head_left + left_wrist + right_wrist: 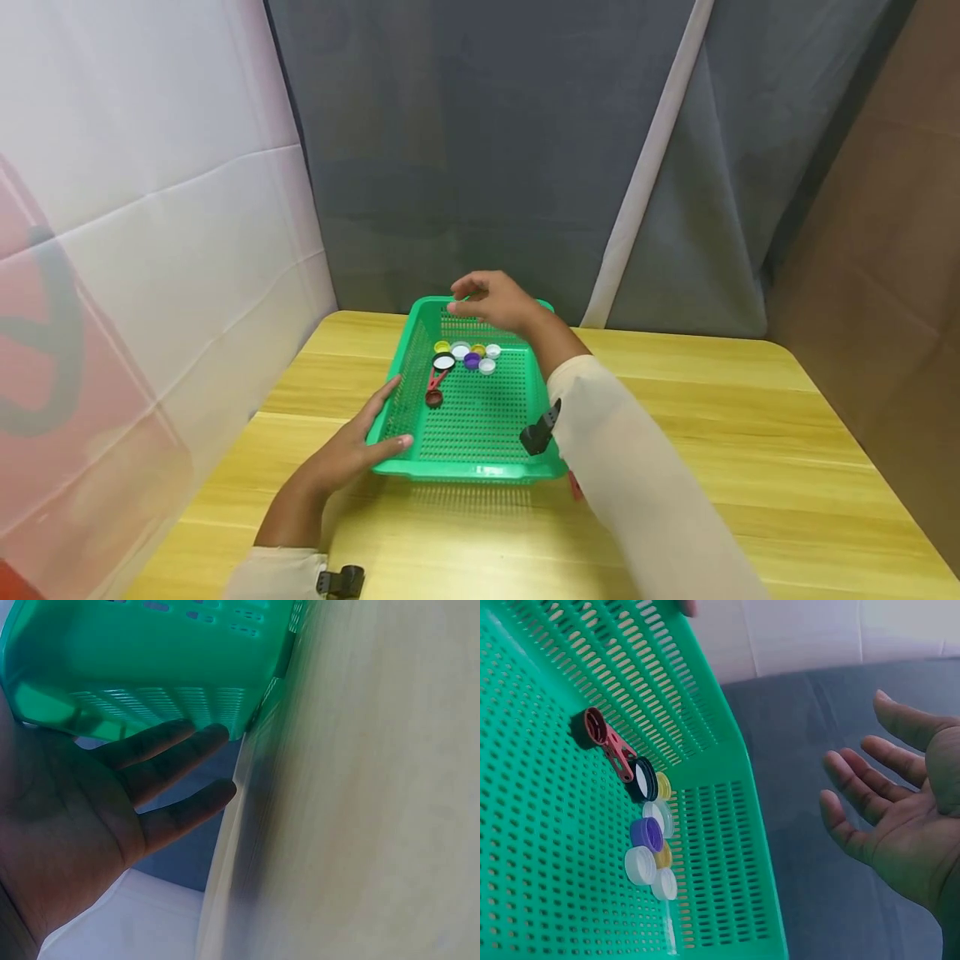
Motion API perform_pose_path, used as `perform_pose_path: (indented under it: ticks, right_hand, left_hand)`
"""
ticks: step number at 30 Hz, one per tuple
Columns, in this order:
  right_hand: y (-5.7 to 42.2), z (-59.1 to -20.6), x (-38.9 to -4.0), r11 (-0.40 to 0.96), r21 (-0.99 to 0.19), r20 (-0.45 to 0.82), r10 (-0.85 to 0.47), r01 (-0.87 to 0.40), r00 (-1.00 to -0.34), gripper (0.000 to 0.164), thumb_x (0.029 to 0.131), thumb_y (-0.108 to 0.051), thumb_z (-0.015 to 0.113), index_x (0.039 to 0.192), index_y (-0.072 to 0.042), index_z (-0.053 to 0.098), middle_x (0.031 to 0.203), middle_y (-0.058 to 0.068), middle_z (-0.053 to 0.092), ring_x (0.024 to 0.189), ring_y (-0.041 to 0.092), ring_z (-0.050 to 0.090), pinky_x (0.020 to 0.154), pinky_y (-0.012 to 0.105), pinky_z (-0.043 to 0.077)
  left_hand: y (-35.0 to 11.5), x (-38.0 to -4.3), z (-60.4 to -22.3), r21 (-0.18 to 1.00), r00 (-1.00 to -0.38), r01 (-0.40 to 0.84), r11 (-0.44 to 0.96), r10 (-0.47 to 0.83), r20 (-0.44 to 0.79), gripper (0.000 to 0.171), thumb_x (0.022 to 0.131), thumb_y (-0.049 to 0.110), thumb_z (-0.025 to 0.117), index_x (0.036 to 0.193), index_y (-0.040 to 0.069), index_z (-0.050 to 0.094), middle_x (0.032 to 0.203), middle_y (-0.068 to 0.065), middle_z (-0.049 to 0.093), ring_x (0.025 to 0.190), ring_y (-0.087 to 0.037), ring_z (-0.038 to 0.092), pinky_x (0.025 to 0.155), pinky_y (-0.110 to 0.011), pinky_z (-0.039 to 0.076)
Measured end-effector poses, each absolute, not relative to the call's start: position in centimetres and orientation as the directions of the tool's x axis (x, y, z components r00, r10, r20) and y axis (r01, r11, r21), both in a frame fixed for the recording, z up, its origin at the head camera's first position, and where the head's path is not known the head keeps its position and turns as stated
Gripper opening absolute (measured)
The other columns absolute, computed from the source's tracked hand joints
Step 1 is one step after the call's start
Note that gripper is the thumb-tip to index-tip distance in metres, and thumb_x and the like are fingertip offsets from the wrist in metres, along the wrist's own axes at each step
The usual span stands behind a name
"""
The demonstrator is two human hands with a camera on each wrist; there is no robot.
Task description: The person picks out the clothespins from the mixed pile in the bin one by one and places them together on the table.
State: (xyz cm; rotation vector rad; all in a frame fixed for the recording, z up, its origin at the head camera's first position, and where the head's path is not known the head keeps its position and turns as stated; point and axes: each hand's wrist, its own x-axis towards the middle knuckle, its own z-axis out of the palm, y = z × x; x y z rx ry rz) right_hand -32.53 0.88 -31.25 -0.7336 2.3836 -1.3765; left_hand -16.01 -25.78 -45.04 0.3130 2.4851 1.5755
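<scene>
A green perforated plastic basket (495, 470) stands on the table. My left hand (348, 446) holds its near left side, thumb over the rim and fingers stretched along the outside; the left wrist view shows three of those fingers (180, 814) straight and spread. Over the basket's far end hovers my right hand (495, 300), fingers loosely bent and nothing in them. Inside lie several bottle caps, among them a purple cap (646, 834), a black-rimmed cap (443, 362), a yellow cap (442, 347) and white caps (640, 865). Beside them is a dark red scoop-like piece (594, 726) with a slotted handle.
Under my right forearm, by the basket's near right corner, a red object (575, 485) shows only in part. The wooden table (720, 467) meets a grey curtain (480, 167) at the back, a white sheet (187, 167) at left and a brown panel (885, 250) at right.
</scene>
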Motion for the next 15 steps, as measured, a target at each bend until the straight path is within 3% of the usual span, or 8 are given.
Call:
perform_pose_path:
  ticks: [7,15]
  right_hand:
    - [0.7,-33.4,-33.9,0.393,-0.894,-0.010,-0.499,-0.216,-0.867,0.040,0.107,-0.025,0.073,0.143,-0.009,0.067,0.143,0.011,0.068,0.137,0.031,0.063,0.118,0.054,0.051]
    - [-1.3,-36.1,-34.8,0.503,-0.814,-0.091,-0.603,-0.289,-0.793,0.053,0.109,-0.029,0.070,0.155,-0.005,0.058,0.157,0.014,0.061,0.149,0.035,0.056,0.121,0.051,0.049]
  left_hand:
    - [-25.6,-16.0,-45.0,0.900,-0.961,0.086,0.428,0.273,-0.038,0.098,0.104,0.041,0.070,0.177,0.033,0.004,0.182,-0.026,0.010,0.162,-0.060,0.023,0.121,-0.084,0.025]
    - [-26.0,-15.8,-44.6,0.899,-0.960,0.082,0.431,0.278,-0.045,0.098,0.105,0.040,0.068,0.177,0.032,0.002,0.182,-0.027,0.007,0.161,-0.061,0.023,0.120,-0.085,0.027]
